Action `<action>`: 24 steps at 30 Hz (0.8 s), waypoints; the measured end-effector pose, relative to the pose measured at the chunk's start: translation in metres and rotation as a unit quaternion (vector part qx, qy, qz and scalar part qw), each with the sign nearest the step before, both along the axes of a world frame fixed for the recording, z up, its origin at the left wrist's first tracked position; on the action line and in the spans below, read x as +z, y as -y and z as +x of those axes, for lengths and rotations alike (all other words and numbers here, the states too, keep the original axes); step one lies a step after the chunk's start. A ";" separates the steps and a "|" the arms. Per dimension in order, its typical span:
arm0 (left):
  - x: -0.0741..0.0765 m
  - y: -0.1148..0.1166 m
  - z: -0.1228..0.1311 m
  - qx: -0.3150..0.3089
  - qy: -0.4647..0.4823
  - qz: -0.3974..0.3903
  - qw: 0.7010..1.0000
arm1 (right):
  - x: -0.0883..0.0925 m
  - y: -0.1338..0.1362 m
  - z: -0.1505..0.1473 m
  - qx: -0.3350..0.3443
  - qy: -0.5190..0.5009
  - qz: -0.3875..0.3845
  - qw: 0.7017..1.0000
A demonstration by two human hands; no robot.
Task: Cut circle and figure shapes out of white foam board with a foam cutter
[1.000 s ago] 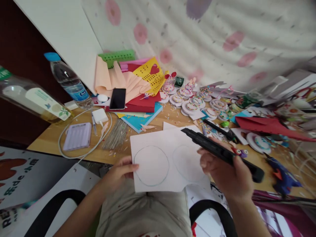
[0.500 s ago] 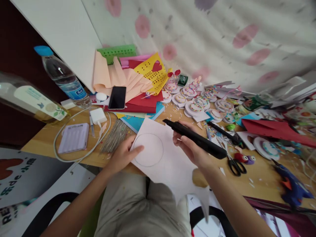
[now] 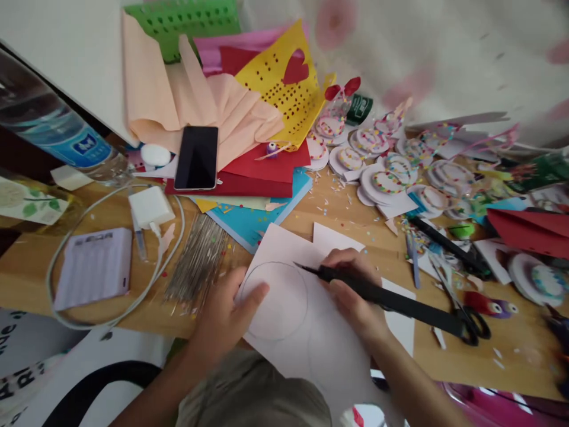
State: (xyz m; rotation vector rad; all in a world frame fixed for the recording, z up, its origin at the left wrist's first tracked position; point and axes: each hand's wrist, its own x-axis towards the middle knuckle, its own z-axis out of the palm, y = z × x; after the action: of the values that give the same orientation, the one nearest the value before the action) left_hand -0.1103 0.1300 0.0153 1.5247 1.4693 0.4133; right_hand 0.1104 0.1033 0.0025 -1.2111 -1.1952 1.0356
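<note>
One white sheet of paper [image 3: 329, 338] lies at the front edge of the worktop [image 3: 515, 370] and reaches over the person's lap; on its left part a circle [image 3: 275, 301] is drawn. The left hand [image 3: 224, 314] holds the left edge of the sheet, the thumb flat on top and the other fingers mostly hidden. The right hand [image 3: 360, 311], above the right side of the sheet, is closed around a black cutter [image 3: 400, 303], whose tip points to the upper right of the circle; whether it touches the paper, I cannot tell. Just left of the sheet lies a bundle of thin sticks [image 3: 195, 261], and farther left a pale purple box [image 3: 94, 267]. Behind the sheet is blue paper [image 3: 249, 225], and behind to the left, a phone [image 3: 197, 157]. Scissors [image 3: 450, 289] lie to the right of the sheet.
</note>
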 end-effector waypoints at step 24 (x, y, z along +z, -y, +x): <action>-0.006 0.018 0.001 0.000 -0.058 0.007 0.998 | 0.029 -0.021 -0.024 -0.002 0.135 -0.068 0.989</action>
State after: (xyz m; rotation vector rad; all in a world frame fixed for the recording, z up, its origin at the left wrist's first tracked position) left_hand -0.1090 0.1124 0.0095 1.5821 1.5582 0.3393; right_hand 0.0867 0.1243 0.0311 -1.4964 -1.3439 0.9845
